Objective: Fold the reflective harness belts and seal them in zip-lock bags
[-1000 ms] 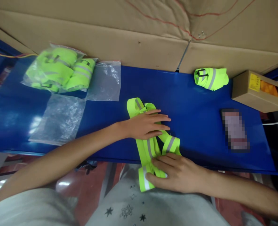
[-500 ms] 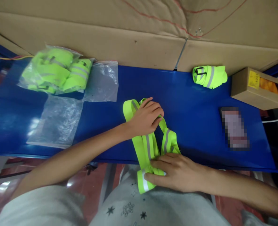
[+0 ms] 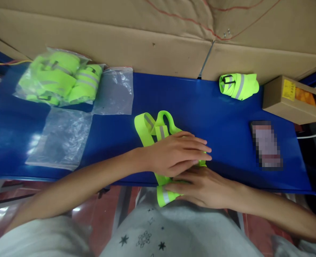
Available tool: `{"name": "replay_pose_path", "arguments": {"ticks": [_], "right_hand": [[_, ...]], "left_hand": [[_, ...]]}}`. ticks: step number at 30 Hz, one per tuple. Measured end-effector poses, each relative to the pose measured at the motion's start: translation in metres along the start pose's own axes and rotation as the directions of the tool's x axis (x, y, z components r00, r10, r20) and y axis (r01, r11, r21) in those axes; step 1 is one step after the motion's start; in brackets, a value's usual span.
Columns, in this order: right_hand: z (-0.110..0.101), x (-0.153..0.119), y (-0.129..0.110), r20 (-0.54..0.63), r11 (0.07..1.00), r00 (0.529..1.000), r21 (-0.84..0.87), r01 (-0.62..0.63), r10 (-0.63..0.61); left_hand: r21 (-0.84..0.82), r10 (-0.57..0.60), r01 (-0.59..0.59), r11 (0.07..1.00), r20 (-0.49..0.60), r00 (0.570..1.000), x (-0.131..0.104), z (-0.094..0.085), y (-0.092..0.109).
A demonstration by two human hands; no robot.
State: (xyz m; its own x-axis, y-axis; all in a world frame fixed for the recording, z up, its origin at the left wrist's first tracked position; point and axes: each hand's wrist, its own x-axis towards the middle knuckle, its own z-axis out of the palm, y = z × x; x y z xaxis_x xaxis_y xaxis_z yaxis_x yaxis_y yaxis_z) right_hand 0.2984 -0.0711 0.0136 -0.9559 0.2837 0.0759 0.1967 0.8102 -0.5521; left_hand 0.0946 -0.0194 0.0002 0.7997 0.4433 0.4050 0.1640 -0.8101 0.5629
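Note:
A neon yellow-green reflective strap (image 3: 141, 131) with a grey stripe lies in loops across the front of the table. Over its middle my left hand (image 3: 177, 151) rests palm down, fingers stretched out to the right. My right hand (image 3: 203, 187), at the table's front edge, has its thumb and fingers closed around the strap's folded end, which sticks out past the thumb. The left fingertips lie just above the right hand's knuckles. Both hands hide much of the strap between them.
Packed yellow-green straps (image 3: 58, 78) in clear bags lie at the back left, beside flat clear bags (image 3: 63, 139). On the right are a rolled strap (image 3: 243, 85), a cardboard box (image 3: 277, 94) and a phone (image 3: 267, 144). Brown card (image 3: 120, 48) lines the back of the blue table (image 3: 224, 125).
My left hand has moved right and toward me, from gripping the strap's far loops to lying flat over its middle. The far loops now show. My right hand keeps hold of the near end.

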Motion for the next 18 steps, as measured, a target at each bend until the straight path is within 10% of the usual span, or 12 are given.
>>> {"name": "replay_pose_path", "arguments": {"ticks": [13,18], "right_hand": [[-0.012,0.000,0.004,0.043,0.977,0.992,0.177,-0.121,0.115],[-0.017,0.010,0.003,0.143,0.986,0.987,0.138,-0.096,0.076]], "left_hand": [[0.339,-0.013,-0.032,0.940,0.129,0.992,-0.044,0.019,-0.001],[0.402,0.075,-0.102,0.910,0.083,0.994,-0.028,0.025,-0.017]]}}
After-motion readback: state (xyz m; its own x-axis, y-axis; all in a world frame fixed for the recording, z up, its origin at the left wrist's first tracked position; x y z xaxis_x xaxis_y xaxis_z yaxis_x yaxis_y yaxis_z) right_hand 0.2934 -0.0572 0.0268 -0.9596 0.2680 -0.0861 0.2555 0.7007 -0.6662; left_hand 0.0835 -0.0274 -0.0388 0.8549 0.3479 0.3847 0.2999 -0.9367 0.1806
